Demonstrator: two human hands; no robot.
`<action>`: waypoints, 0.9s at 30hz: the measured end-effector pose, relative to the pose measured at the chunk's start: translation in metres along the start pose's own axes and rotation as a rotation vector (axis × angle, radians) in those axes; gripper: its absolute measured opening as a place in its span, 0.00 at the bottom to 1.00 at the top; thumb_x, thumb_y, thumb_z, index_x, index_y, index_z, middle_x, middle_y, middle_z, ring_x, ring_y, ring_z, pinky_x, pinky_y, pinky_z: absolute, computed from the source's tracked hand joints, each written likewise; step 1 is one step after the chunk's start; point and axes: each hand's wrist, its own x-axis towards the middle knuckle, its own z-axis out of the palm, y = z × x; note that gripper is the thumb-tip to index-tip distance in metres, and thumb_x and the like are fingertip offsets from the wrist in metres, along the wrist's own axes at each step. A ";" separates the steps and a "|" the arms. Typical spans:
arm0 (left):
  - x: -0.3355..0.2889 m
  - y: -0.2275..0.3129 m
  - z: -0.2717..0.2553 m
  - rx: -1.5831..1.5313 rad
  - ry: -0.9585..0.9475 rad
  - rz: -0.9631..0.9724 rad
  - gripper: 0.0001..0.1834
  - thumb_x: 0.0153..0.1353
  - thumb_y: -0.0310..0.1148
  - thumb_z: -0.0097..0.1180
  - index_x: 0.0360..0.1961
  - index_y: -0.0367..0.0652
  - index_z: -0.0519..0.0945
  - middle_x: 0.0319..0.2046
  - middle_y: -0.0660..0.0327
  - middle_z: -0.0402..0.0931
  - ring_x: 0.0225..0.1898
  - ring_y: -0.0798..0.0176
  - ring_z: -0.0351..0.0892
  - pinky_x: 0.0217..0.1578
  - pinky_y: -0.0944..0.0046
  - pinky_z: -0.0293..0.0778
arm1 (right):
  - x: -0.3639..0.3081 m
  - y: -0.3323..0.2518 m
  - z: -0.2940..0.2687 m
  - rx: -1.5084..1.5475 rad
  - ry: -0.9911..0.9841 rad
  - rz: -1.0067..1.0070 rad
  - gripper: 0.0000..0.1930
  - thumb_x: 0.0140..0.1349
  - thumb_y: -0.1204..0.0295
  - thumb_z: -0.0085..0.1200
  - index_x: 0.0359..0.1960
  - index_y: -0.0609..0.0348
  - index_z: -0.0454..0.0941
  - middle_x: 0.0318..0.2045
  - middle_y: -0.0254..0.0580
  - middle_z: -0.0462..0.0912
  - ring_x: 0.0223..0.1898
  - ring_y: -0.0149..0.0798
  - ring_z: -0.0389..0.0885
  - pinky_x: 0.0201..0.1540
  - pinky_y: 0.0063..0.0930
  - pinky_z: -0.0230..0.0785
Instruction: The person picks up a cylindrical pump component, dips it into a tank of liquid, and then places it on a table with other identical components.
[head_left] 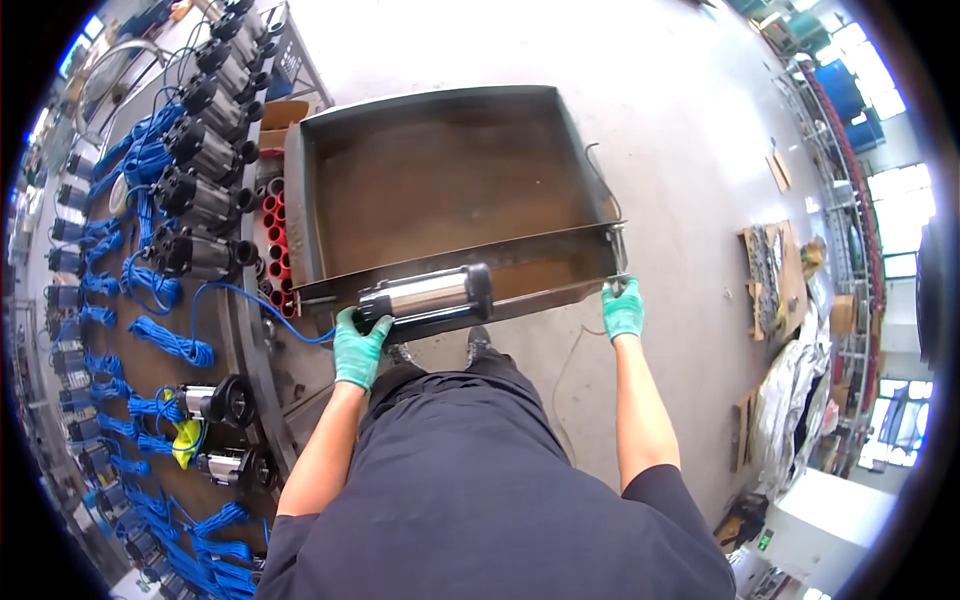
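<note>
Along the near edge of the open metal tank (pixel 430 105), a silver-and-black pump (pixel 430 297) lies on its side, just on the person's side of a crossbar (pixel 460 255) that spans the tank from left edge to right. The gloved left hand (pixel 358 350) is at the pump's left end, thumb and fingers spread against it; whether it truly grips, I cannot tell. The gloved right hand (pixel 623 312) has its fingers bent at the tank's near right corner, and what they close on cannot be made out. The work looks partway through: this pump is at the tank, its blue cable (pixel 240 288) uncoiled toward the left, whereas a row of similar pumps (pixel 205 205) stands along the right edge of the desk (pixel 220 350), toward its far corner, beside bundled blue cables (pixel 172 340). Which of those are finished and which are waiting does not show. The tank's brown inside could be murky liquid or a stained bottom. The pump's underside is hidden, the cable's end is lost near the left hand, the red tubes (pixel 275 235) are partly covered, and the desk's left side shrinks into the curved rim of the view.
</note>
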 end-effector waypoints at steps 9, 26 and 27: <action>-0.005 0.030 0.005 0.058 0.013 -0.063 0.36 0.52 0.40 0.77 0.52 0.32 0.69 0.44 0.50 0.81 0.44 0.58 0.80 0.49 0.61 0.75 | 0.053 0.051 0.030 0.122 0.027 0.266 0.23 0.61 0.55 0.64 0.51 0.56 0.75 0.38 0.53 0.87 0.40 0.56 0.85 0.43 0.46 0.75; 0.003 0.012 0.001 0.106 0.014 -0.034 0.37 0.49 0.41 0.79 0.50 0.32 0.68 0.41 0.50 0.82 0.41 0.57 0.81 0.46 0.59 0.77 | -0.008 -0.050 -0.009 0.868 -0.427 0.047 0.09 0.69 0.69 0.57 0.44 0.59 0.84 0.25 0.21 0.75 0.25 0.18 0.66 0.26 0.18 0.60; 0.002 0.020 0.004 0.071 -0.002 -0.036 0.37 0.50 0.40 0.78 0.51 0.33 0.68 0.42 0.50 0.82 0.42 0.58 0.81 0.47 0.59 0.76 | -0.017 -0.058 -0.013 0.837 -0.512 -0.070 0.11 0.68 0.69 0.58 0.48 0.59 0.84 0.26 0.22 0.77 0.25 0.18 0.66 0.26 0.17 0.59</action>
